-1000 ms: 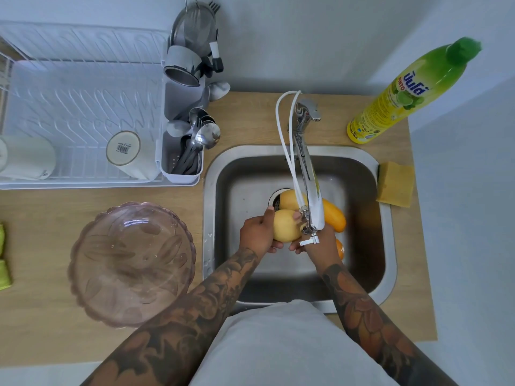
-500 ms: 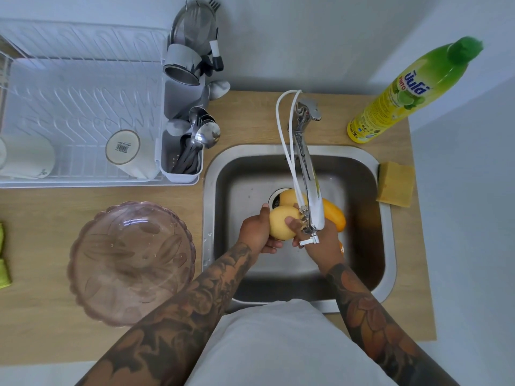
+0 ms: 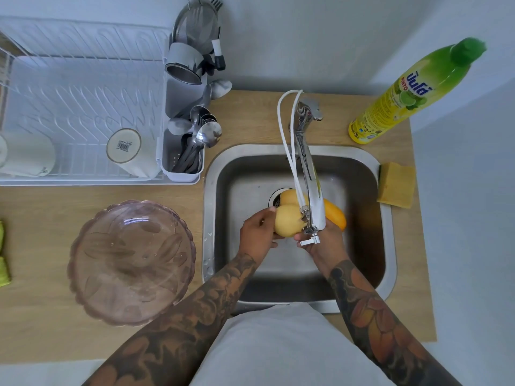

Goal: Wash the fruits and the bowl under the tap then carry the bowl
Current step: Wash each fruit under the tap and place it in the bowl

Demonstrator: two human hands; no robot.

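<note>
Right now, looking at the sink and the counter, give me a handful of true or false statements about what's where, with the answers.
1. The left hand and the right hand hold a pale yellow fruit over the sink, under the tap. True.
2. The pink glass bowl sits inside the sink. False: it stands on the wooden counter, left of the sink.
3. The yellow sponge lies at the sink's right rim. True.
4. The dish soap bottle stands in the dish rack. False: it stands on the counter behind the sink's right corner.
5. An orange-yellow fruit lies in the sink behind the hands. True.
</note>
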